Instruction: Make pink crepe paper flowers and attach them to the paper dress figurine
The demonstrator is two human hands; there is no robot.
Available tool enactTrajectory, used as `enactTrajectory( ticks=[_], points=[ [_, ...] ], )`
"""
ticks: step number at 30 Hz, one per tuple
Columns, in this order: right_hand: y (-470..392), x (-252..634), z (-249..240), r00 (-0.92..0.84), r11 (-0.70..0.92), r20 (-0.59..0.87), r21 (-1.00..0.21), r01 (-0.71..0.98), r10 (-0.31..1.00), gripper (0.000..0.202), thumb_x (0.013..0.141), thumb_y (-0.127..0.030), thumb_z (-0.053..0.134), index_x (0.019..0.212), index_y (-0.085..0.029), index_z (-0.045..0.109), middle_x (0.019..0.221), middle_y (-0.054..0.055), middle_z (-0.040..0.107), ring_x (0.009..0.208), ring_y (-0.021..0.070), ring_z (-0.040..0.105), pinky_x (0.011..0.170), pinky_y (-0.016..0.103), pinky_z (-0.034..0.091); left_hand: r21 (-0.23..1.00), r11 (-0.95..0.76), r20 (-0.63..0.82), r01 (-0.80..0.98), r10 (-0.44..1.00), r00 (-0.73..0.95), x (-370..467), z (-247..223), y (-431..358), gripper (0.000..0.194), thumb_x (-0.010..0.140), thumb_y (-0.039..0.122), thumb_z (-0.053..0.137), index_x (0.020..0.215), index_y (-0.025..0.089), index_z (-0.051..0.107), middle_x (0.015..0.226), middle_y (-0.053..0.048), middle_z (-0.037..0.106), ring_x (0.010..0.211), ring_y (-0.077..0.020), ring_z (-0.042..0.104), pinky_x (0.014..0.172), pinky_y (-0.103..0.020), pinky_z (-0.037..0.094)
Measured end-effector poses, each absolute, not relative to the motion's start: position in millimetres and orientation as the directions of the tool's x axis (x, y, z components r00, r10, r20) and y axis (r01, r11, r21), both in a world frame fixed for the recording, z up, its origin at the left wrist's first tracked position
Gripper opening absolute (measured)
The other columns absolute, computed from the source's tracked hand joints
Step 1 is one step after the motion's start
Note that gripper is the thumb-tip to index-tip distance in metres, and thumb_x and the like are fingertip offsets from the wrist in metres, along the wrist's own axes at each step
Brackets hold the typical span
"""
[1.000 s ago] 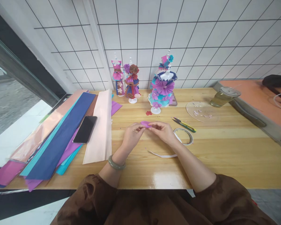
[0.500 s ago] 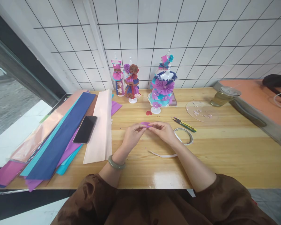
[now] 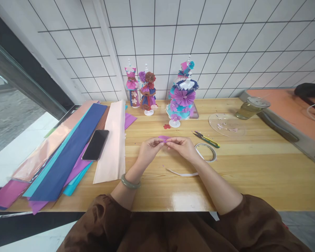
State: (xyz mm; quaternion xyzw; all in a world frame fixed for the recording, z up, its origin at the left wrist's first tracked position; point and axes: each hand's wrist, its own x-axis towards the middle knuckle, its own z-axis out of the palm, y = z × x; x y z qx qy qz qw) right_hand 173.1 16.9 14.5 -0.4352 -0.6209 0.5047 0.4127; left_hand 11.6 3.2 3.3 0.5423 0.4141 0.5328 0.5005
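A small piece of purple paper [image 3: 163, 138] is pinched between both hands above the middle of the table. My left hand [image 3: 150, 149], below a jade-coloured bangle [image 3: 130, 182] on the wrist, has its fingers closed on the paper's left side. My right hand [image 3: 183, 146] grips the right side with thumb and fingers, which partly hide the paper. Just right of that hand lies a roll of tape [image 3: 213, 154], its loose white strip [image 3: 182, 174] curling under my right forearm. Thread snips [image 3: 207, 140] with yellow-green handles lie beyond the roll.
Long strips of coloured crepe paper [image 3: 68, 150] cover the left side, with a phone [image 3: 96, 145] on top. Small dress forms in paper dresses [image 3: 183, 98] stand by the tiled wall. A red paper flower [image 3: 167, 126], a clear plate [image 3: 212, 126] and a lidded drink cup [image 3: 248, 110] sit farther back.
The purple paper has shifted slightly between my fingertips and shows a little more of its surface. Both hands stay in nearly the same place.
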Motion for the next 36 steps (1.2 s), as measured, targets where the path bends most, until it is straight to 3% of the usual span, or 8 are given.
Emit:
enactTrajectory(
  ticks=[18, 29, 36],
  points=[
    [19.4, 173.7, 13.0, -0.221, -0.023, 0.003, -0.993, -0.115, 0.975, 0.018, 0.06, -0.028, 0.072, 0.074, -0.018, 0.067, 0.069, 0.001, 0.066, 0.06, 0.0097, 0.055, 0.062, 0.025, 0.044, 0.993, -0.107, 0.108, -0.059, 0.994, 0.028, 10.2, 10.0, 1.2, 0.017, 0.065, 0.028, 0.066, 0.076, 0.016, 0.067, 0.078, -0.005, 0.068, 0.075, -0.0159, 0.061, 0.073, -0.029, 0.047],
    [18.6, 171.8, 11.8, -0.23, -0.004, 0.029, -0.99, -0.141, 0.973, 0.016, 0.062, -0.026, 0.07, 0.075, -0.017, 0.065, 0.073, 0.001, 0.066, 0.063, 0.0088, 0.057, 0.063, 0.023, 0.044, 0.981, -0.184, 0.186, -0.059, 0.983, 0.015, 10.8, 5.3, 2.2, 0.014, 0.067, 0.026, 0.064, 0.076, 0.016, 0.065, 0.073, -0.003, 0.066, 0.067, -0.0121, 0.058, 0.067, -0.025, 0.046],
    [19.8, 172.4, 11.0, -0.231, 0.034, 0.055, -0.995, -0.095, 0.971, 0.017, 0.063, -0.028, 0.069, 0.076, -0.018, 0.064, 0.076, 0.002, 0.066, 0.067, 0.0114, 0.058, 0.066, 0.025, 0.045, 0.985, -0.145, 0.149, -0.091, 0.988, 0.037, 11.7, 3.2, 2.3, 0.015, 0.066, 0.027, 0.065, 0.074, 0.015, 0.064, 0.073, -0.004, 0.066, 0.068, -0.0127, 0.059, 0.068, -0.026, 0.046]
  ],
)
